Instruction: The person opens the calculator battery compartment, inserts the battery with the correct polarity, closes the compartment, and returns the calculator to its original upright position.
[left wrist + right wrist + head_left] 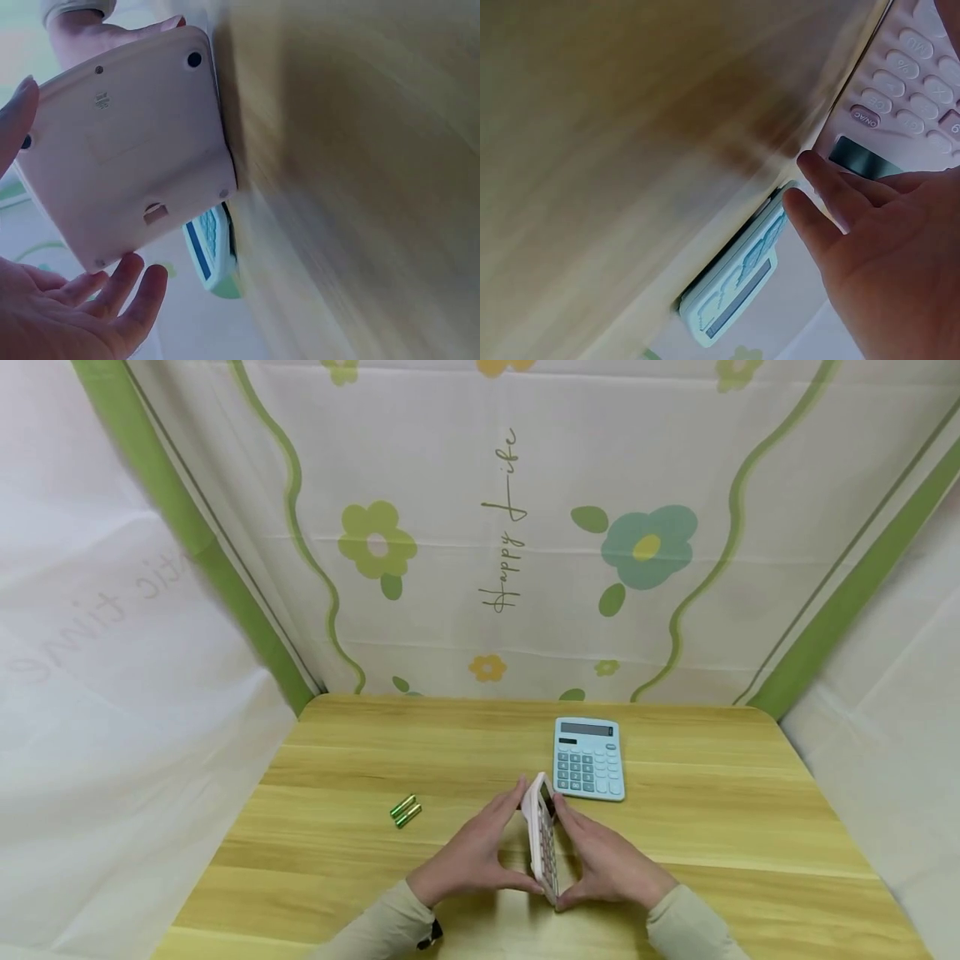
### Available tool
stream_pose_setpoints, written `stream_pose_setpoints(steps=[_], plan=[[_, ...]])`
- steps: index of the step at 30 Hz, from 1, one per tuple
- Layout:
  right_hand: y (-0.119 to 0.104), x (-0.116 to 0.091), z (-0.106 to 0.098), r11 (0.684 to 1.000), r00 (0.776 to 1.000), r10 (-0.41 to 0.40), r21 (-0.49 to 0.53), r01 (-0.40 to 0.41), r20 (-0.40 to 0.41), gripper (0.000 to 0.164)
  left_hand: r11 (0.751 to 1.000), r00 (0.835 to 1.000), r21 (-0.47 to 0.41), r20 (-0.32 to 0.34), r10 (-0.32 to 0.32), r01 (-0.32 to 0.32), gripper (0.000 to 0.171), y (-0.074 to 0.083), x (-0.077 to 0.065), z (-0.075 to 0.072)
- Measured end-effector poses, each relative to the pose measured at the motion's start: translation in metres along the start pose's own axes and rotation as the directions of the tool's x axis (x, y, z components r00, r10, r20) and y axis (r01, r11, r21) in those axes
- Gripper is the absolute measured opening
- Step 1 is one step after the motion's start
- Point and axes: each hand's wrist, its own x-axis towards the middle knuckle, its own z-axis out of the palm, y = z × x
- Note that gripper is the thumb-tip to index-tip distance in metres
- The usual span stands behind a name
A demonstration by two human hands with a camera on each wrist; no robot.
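A pale pink calculator [538,839] stands tilted on its side at the front middle of the table, held between both hands. My left hand [480,852] grips its back side, thumb at the near end and fingertips at the far end. On the key side, my right hand [611,864] holds the same two ends. The left wrist view shows the calculator's back [142,135], with dark round feet and a small notch. In the right wrist view, its keys and dark display [862,157] face my right palm. Just beyond lies a light blue calculator [588,760], face up.
Two green and gold batteries [406,811] lie side by side to the left of my hands. The wood-grain table [712,827] ends at a flower-printed curtain [450,627], with more white cloth on both sides.
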Motion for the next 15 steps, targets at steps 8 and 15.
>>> stream_pose_setpoints(steps=[8,15], plan=[[0.0,0.0,0.0,1.0,1.0,0.008,0.003,-0.008,0.004,0.154,0.994,0.999,-0.106,-0.012,-0.033,0.032,0.141,-0.005,0.001,0.01],[-0.001,-0.001,0.0,1.0,1.0,0.009,0.006,-0.009,-0.004,0.153,0.983,0.999,-0.175,0.017,-0.045,0.047,0.137,-0.006,0.004,0.015]])
